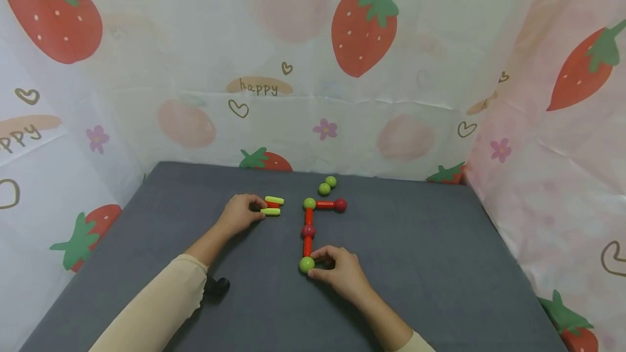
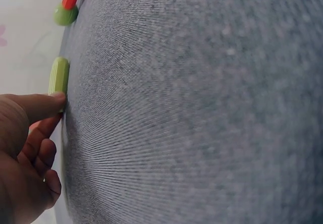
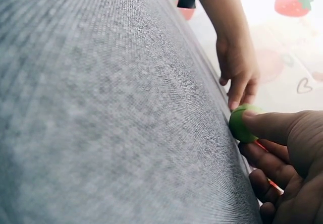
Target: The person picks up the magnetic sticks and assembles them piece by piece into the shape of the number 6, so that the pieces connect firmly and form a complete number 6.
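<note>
A chain of red toy rods (image 1: pixel 307 246) and balls lies on the dark grey table, bent to the right at its far end. At its near end my right hand (image 1: pixel 344 276) pinches a green ball (image 1: pixel 307 264) between thumb and fingers. Red balls sit mid-chain and at the right tip, and another green ball (image 1: pixel 310 203) marks the corner. To the left, my left hand (image 1: pixel 240 212) pinches at a small group of rods: a red rod (image 1: pixel 272 205) between two yellow-green ones. In the left wrist view its thumb presses the nearer yellow-green rod (image 2: pixel 59 75).
Two loose green balls (image 1: pixel 327 185) lie behind the chain near the table's back edge. A black piece (image 1: pixel 217 287) shows by the left sleeve. Strawberry-print cloth (image 1: pixel 303 124) hangs behind and at both sides of the table (image 1: pixel 415 243).
</note>
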`<action>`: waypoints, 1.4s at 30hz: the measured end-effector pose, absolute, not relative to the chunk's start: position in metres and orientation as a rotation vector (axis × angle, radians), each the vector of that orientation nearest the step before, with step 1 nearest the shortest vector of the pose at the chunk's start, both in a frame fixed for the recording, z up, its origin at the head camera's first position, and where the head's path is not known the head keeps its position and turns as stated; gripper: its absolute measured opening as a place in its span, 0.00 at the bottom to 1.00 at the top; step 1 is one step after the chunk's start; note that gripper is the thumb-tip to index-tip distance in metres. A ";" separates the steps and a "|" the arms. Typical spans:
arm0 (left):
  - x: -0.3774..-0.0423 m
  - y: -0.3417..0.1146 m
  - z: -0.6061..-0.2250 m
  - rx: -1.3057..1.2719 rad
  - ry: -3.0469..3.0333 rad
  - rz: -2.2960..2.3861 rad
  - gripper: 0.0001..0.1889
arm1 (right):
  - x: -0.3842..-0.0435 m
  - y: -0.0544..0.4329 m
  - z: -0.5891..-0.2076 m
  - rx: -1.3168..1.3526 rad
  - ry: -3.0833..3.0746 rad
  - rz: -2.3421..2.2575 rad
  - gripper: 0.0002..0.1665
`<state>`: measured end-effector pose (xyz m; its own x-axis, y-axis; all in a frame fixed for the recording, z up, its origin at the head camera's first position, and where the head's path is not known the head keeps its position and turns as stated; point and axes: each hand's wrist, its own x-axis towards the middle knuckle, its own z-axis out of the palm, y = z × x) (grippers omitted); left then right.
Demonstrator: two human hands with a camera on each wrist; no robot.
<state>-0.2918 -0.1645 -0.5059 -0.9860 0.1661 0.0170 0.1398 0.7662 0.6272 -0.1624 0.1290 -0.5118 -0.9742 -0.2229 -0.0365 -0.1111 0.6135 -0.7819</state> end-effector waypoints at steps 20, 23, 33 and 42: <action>-0.272 -0.164 -0.499 0.352 2.837 1.086 0.09 | -0.164 0.130 -0.514 -0.283 2.696 -1.307 0.18; -0.265 -0.163 -0.495 0.374 2.821 1.101 0.09 | -0.164 0.130 -0.514 -0.278 2.696 -1.308 0.18; -0.234 -0.161 -0.488 0.466 2.704 1.146 0.08 | -0.164 0.129 -0.513 -0.276 2.678 -1.314 0.18; -0.206 -0.155 -0.494 0.559 2.624 1.142 0.07 | -0.163 0.129 -0.511 -0.285 2.683 -1.328 0.18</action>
<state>-0.2061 -0.1551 -0.4943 -0.9021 0.4281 -0.0534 0.2528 0.6248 0.7387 -0.1631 0.1292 -0.5109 -0.9730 -0.2277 -0.0365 -0.1090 0.5938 -0.7972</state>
